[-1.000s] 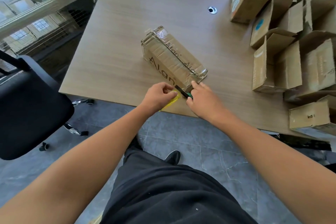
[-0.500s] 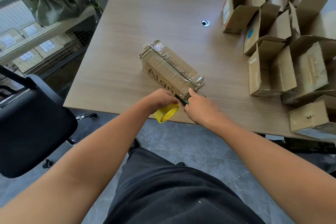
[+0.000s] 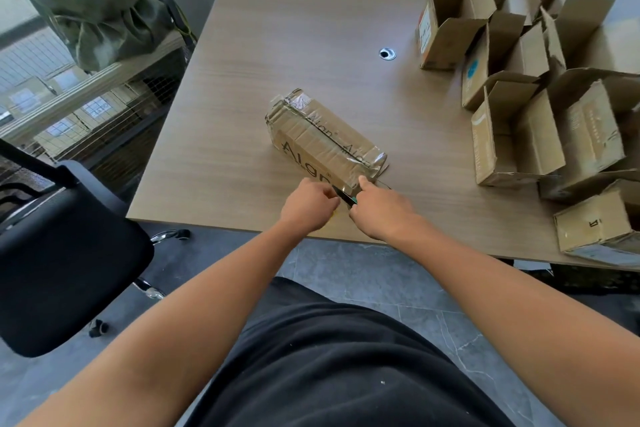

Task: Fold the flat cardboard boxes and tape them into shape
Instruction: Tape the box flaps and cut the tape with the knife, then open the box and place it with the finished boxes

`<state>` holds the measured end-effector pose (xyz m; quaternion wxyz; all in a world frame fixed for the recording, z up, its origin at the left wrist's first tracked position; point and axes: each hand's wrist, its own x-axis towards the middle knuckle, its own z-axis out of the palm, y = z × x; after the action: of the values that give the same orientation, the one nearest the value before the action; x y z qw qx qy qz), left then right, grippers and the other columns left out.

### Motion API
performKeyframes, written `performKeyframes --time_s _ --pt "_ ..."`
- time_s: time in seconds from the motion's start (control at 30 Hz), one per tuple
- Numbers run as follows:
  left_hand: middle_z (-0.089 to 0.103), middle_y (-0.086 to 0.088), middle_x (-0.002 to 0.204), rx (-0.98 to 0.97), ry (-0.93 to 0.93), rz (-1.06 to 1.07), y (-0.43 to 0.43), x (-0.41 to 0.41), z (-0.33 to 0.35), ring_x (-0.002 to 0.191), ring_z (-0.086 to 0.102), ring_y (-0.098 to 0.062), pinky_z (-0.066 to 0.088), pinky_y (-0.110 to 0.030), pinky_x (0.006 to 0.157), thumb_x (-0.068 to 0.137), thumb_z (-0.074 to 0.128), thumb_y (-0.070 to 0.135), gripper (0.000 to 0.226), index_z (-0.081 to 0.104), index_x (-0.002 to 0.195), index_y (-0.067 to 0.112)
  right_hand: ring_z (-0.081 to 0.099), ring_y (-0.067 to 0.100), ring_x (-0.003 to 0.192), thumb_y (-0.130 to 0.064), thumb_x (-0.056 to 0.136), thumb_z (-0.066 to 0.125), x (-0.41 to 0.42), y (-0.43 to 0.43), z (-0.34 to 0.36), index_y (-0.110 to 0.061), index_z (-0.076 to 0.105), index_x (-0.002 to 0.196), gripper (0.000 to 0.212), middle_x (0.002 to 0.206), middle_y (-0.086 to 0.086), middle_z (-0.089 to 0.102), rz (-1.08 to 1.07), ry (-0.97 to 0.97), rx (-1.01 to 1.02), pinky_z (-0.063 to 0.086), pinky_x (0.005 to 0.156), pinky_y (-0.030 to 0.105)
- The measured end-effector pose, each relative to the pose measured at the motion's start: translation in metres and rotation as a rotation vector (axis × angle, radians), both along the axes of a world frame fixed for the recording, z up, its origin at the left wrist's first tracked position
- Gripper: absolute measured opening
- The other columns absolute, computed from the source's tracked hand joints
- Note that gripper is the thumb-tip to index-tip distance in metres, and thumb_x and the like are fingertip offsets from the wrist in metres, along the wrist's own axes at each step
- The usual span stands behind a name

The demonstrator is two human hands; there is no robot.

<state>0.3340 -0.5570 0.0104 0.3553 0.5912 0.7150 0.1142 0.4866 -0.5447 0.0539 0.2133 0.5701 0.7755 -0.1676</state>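
Nearest, both forearms are extended over the near edge of the wood-grain table. The left hand is curled closed, a sliver of yellow tape roll showing beneath it; its grip on the roll cannot be told. The right hand is closed around a dark cutter, thumb pressed against the near end of the taped box. This box, a long closed carton of creased brown cardboard with glossy clear tape along its seams, lies slantwise close to the near edge. Along the right edge, open cartons are clustered, flaps raised; contents cannot be told.
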Motion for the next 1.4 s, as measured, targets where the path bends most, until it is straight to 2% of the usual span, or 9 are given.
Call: performKeyframes --time_s 0.2,0.4,0.5,0.63,0.73,0.93,1.07,1.17,1.4 --pt "0.040 0.006 0.102 0.254 0.159 -0.029 -0.024 -0.028 0.012 0.072 0.053 -0.019 0.044 -0.033 0.062 0.102 0.053 0.037 0.018 0.063 0.099 0.023 0.052 0.026 0.084 -0.036 0.102 0.045 0.016 -0.009 -0.004 -0.017 0.056 0.092 0.025 0.168 -0.008 -0.021 -0.076 0.118 -0.101 0.039 0.072 0.035" --pt "0.051 -0.009 0.105 0.317 0.476 -0.044 -0.020 -0.133 -0.022 0.069 0.055 -0.032 0.042 -0.040 0.052 0.096 0.059 0.008 0.007 0.065 0.094 0.009 0.046 0.016 0.060 -0.034 0.104 0.049 0.011 -0.037 -0.010 -0.012 0.050 0.076 0.035 0.166 0.003 0.022 0.022 0.456 0.214 0.035 0.055 0.032" --pt "0.048 -0.011 0.114 0.236 0.574 -0.089 -0.018 -0.195 -0.048 0.087 0.052 -0.035 0.047 -0.044 0.056 0.089 0.057 0.000 0.016 0.062 0.099 0.012 0.052 0.025 0.068 -0.033 0.104 0.044 -0.032 -0.036 -0.010 -0.010 0.052 0.089 0.028 0.106 0.008 0.060 0.033 0.544 0.242 0.035 0.054 0.035" --pt "0.047 -0.010 0.118 0.208 0.502 -0.028 -0.003 -0.255 -0.073 0.093 0.050 -0.035 0.049 -0.047 0.074 0.090 0.059 0.008 0.014 0.068 0.099 0.015 0.049 0.030 0.057 -0.035 0.107 0.040 -0.123 -0.013 -0.027 -0.016 0.042 0.092 0.025 0.064 0.000 0.050 -0.149 0.593 0.086 0.027 0.048 0.037" --pt "0.050 -0.009 0.116 0.242 0.263 0.085 0.010 -0.277 -0.087 0.103 0.052 -0.033 0.047 -0.043 0.086 0.094 0.066 0.027 0.014 0.076 0.096 0.017 0.054 0.034 0.077 -0.036 0.108 0.039 -0.192 0.008 -0.060 -0.012 0.048 0.100 0.026 0.081 0.005 0.057 -0.233 0.595 0.071 0.033 0.057 0.039" --pt "0.058 -0.011 0.111 0.367 0.275 0.001 0.019 -0.294 -0.100 0.097 0.056 -0.036 0.044 -0.047 0.078 0.091 0.069 0.038 0.016 0.078 0.095 0.025 0.048 0.041 0.121 -0.030 0.106 0.039 -0.274 0.047 -0.122 -0.006 0.035 0.151 0.051 0.135 0.022 0.050 -0.283 0.375 0.121 0.039 0.096 0.048" --pt "0.061 -0.008 0.108 0.422 0.298 0.046 0.013 -0.292 -0.105 0.089 0.057 -0.032 0.044 -0.045 0.076 0.091 0.069 0.031 0.013 0.078 0.101 0.032 0.045 0.040 0.117 -0.031 0.103 0.046 -0.290 0.046 -0.145 -0.011 0.018 0.160 0.067 0.134 0.021 0.045 -0.254 0.214 0.222 0.038 0.092 0.049" --pt "0.060 -0.006 0.112 0.394 0.373 0.060 0.014 -0.289 -0.108 0.090 0.056 -0.029 0.044 -0.044 0.079 0.092 0.065 0.026 0.039 0.066 0.130 0.039 0.045 0.040 0.114 -0.033 0.100 0.050 -0.297 0.044 -0.151 -0.011 0.019 0.161 0.071 0.135 0.019 0.045 -0.277 0.189 0.269 0.038 0.090 0.049" --pt "0.032 0.000 0.137 0.016 0.165 0.240 0.029 -0.286 -0.091 0.129 0.032 -0.028 0.021 -0.043 0.113 0.087 0.070 0.041 0.069 0.039 0.149 0.041 0.034 0.037 0.132 -0.033 0.101 0.049 -0.290 0.044 -0.113 -0.015 0.026 0.160 0.066 0.153 0.011 0.035 -0.334 0.409 0.238 0.028 0.110 0.047"
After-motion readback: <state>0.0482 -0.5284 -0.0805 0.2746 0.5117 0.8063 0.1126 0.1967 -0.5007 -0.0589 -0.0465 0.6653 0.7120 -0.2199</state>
